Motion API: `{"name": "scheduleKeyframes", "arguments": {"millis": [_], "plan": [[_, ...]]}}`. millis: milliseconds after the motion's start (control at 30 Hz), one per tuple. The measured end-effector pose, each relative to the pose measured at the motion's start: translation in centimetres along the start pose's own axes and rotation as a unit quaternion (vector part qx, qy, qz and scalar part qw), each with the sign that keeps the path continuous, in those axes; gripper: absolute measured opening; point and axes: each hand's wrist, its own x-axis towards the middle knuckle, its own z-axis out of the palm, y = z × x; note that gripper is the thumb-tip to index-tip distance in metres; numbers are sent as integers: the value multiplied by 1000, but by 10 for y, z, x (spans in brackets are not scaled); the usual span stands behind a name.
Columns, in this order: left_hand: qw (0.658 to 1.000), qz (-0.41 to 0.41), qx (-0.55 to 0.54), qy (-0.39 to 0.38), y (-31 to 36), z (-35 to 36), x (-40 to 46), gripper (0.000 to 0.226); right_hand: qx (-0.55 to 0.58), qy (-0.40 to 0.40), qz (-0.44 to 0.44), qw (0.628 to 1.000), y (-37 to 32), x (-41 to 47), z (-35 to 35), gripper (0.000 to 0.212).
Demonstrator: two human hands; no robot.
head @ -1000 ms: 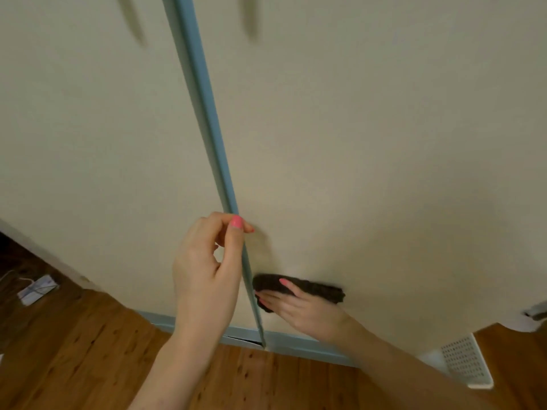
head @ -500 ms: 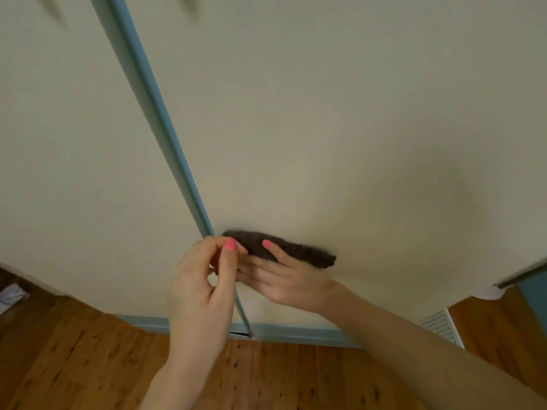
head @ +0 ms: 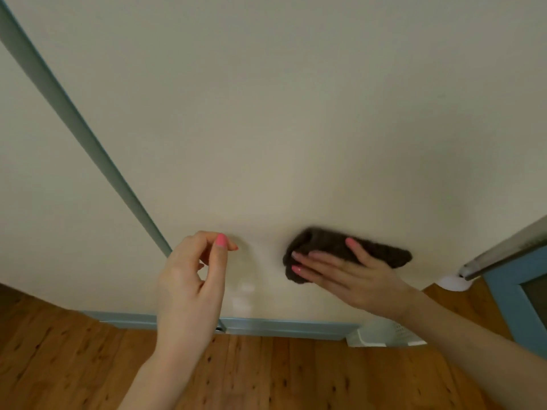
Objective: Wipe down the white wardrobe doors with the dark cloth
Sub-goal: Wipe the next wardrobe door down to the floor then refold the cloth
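Head view puts the dark cloth low on the right wardrobe door, bunched into a soft wad, so I judge it light, limp and quick to fold under drag. My right hand presses it flat with straight fingers; I'd take it from the middle of the wad, palm over the bulk, not an edge. My left hand hovers beside the blue door trim, fingers loosely curled, holding nothing. Below lies the wooden floor, with a white basket near the door's foot.

light dim, soft; shadows faint; cloth motion-blurred; edges bowed
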Motion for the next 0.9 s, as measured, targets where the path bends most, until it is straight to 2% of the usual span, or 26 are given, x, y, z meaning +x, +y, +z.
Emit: {"name": "scheduleKeyframes", "arguments": {"millis": [33, 100, 200, 333, 433, 533, 633, 733, 833, 900], "plan": [[1000, 1, -1, -2, 4, 5, 0, 29, 4, 20, 27, 999, 11, -3, -3, 47], [1000, 3, 0, -4, 11, 15, 1, 28, -5, 29, 19, 999, 18, -12, 0, 46], [1000, 5, 7, -5, 12, 29, -1, 28, -19, -24, -84, 996, -5, -40, 23, 49], [1000, 12, 26, -6, 10, 40, -7, 27, 7, -104, -256, 961, -41, -77, 42, 60], [999, 8, 42, -7, 9, 43, -11, 26, 5, -151, -295, 943, -42, -85, 39, 74], [998, -6, 58, -8, 6, 49, -16, 24, 7, -121, -234, 965, -26, -95, 31, 75], [996, -16, 86, -32, -2, 55, -27, 24, 27, -72, -77, 994, 14, -106, 8, 59], [992, -17, 114, -51, -7, 61, -32, 29, 30, 2, 65, 997, 53, -111, -14, 47], [988, -16, 138, -66, -11, 68, -32, 33, 0, 12, 69, 998, 53, -114, -5, 51], [982, -6, 167, -87, -18, 74, -37, 34, -25, -22, -7, 999, 27, -129, 16, 54]]}}
